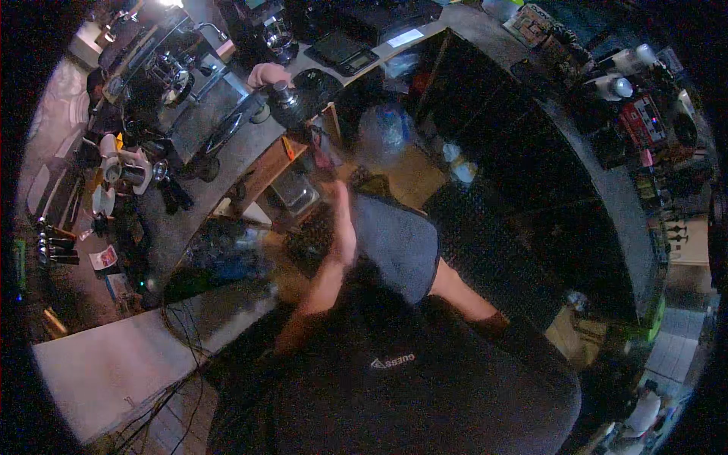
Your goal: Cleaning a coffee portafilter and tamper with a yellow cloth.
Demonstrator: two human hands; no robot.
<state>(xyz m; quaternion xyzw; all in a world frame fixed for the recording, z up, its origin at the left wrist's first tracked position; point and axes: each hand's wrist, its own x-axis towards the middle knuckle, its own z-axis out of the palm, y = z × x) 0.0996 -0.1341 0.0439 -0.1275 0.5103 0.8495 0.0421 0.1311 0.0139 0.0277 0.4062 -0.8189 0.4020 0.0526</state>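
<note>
My left hand [344, 224] is blurred, alongside the left edge of a blue-grey, flat-sided object [395, 244], perhaps a bag or a container. Whether its fingers grip that edge is unclear. My right forearm [466, 293] reaches in from the lower right and disappears behind the same object, which hides the right hand. Just beyond the left hand an open wooden drawer or cabinet front [267, 170] juts from under the counter. Inside or beside it a clear or metal container [296, 193] shows, and a small orange item [288, 148] lies on its edge.
An espresso machine [199, 94] stands on the left counter [242, 153], near a pink cloth [267, 75], a metal tamper [284, 94] and a black kitchen scale [358, 60]. Bottles [614, 87] and a red box [642, 122] line the right counter. Black cables [190, 335] hang at lower left.
</note>
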